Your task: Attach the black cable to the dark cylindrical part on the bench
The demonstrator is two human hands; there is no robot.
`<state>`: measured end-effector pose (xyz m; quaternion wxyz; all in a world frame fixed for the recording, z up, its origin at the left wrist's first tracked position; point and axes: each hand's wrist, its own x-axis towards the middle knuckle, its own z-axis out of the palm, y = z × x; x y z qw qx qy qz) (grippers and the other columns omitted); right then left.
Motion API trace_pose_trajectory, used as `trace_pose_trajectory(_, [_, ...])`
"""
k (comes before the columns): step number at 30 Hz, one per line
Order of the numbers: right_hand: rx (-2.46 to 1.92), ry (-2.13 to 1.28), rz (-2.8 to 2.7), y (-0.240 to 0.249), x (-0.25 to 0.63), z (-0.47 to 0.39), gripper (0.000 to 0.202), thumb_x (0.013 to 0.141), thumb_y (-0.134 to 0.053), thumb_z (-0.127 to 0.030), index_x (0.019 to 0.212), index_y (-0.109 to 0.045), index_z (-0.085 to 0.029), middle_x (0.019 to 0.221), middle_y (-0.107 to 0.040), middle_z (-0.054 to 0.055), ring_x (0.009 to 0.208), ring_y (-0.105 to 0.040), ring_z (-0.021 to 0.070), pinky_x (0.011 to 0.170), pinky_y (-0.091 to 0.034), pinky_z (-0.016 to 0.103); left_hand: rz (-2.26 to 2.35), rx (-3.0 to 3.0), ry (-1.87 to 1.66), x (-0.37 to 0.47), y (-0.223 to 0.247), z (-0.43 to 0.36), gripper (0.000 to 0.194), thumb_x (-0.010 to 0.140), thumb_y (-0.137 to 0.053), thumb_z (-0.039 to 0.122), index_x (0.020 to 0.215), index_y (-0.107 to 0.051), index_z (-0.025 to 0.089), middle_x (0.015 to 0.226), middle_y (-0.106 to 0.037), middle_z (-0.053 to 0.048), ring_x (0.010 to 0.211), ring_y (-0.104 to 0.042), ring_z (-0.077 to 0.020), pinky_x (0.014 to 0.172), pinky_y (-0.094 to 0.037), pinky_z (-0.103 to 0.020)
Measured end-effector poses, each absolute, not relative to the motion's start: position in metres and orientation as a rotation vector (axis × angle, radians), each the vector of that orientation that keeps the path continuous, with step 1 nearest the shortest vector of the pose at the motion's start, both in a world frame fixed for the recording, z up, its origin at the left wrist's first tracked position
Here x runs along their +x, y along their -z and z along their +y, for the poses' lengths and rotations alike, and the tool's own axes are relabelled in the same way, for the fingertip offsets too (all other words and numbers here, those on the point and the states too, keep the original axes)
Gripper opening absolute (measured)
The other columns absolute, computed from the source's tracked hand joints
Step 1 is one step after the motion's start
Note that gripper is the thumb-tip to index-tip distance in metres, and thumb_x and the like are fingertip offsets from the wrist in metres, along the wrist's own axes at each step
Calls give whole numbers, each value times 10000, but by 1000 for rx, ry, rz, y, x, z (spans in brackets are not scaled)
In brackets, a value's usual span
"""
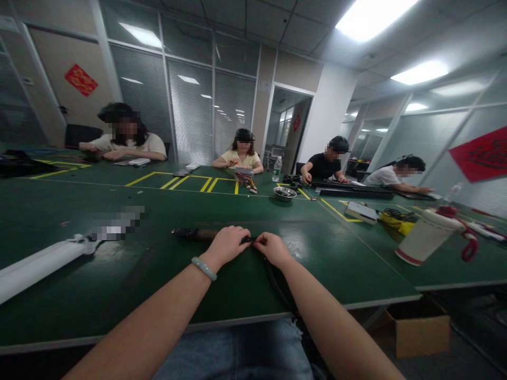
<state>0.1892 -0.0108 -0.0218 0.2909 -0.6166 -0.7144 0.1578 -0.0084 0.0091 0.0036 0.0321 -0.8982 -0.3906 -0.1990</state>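
Observation:
A dark, stick-shaped device (202,234) lies across the green table in front of me, its narrow tip pointing left. My left hand (229,240), with a pale bangle at the wrist, is closed over its right end. My right hand (272,249) pinches at the black cable (275,277) just beside the left fingertips. That cable runs under my right wrist and down over the table's front edge. The fingers hide the exact spot where cable and device meet.
A long white object (43,266) lies at left. A metal bowl (285,194) and a water bottle (277,170) stand ahead; a white cup (423,236) leans in view at right, near a grey box (361,212). Several people sit across the table. A cardboard box (422,335) stands below.

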Motion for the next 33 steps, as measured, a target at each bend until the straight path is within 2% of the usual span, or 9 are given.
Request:
trace_pose_trajectory(9, [-1587, -530, -1922, 15, 182, -25, 123, 816, -639, -314, 857, -671, -203, 780, -687, 1, 681, -615, 129, 582, -406, 222, -1208, -2842, 577, -26, -9, 6, 167, 838, -625, 368, 978, -647, 280, 976, -679, -8, 930, -607, -212, 839, -437, -337])
trace_pose_trajectory(19, [-1544, -509, -1981, 12, 180, -28, 112, 786, -642, -304, 828, -671, -204, 758, -689, -3, 657, -612, 129, 572, -397, 223, -1213, -2827, 596, -26, -14, -5, 162, 803, -575, 235, 961, -608, 226, 969, -652, -37, 896, -607, -208, 810, -453, -329])
trace_pose_trajectory(33, [-1619, -398, -1907, 15, 182, -20, 71, 793, -661, -277, 799, -675, -207, 749, -688, -8, 656, -608, 123, 574, -405, 215, -1202, -2833, 733, -22, -2, 3, 127, 840, -577, 289, 955, -604, 244, 949, -653, -10, 878, -605, -181, 821, -437, -303])
